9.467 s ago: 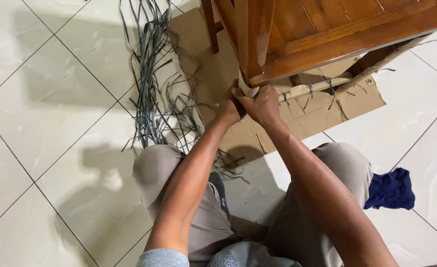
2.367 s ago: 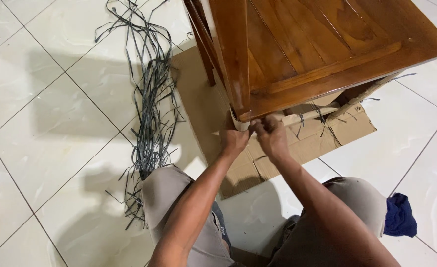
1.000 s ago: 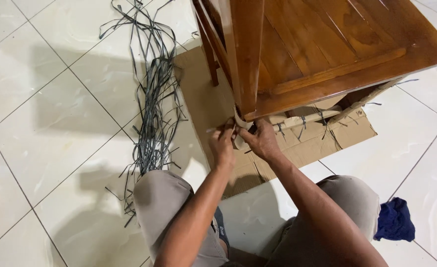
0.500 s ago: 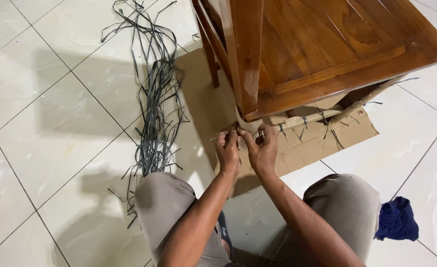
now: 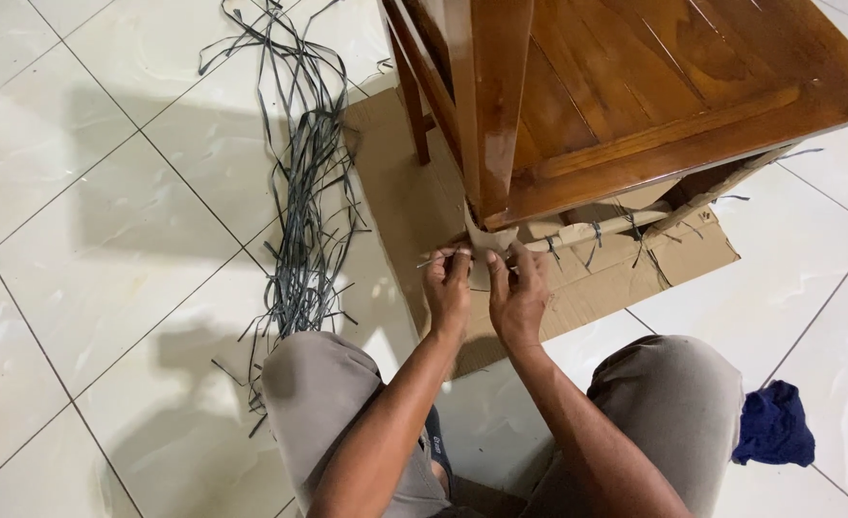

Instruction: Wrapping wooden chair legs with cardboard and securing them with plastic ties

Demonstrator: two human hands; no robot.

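A thin grey strip (image 5: pixel 435 257) ran level just below the corner of the wooden furniture piece (image 5: pixel 635 96), pinched at its near end by the left hand (image 5: pixel 448 288), whose fingers were closed on it. The right hand (image 5: pixel 517 293) sat just beside, fingers curled against the pale wrapping (image 5: pixel 486 240) at the foot of the corner post; whether it gripped anything could not be told. Beyond lay a pale rail (image 5: pixel 597 230) tied with dark strands. All of this stood on flattened cardboard (image 5: pixel 405 192). A loose bundle of grey strips (image 5: pixel 309 192) trailed over the white tiled floor (image 5: pixel 88 240) to the left, and 1 blue cloth (image 5: pixel 774 427) lay near the right knee.
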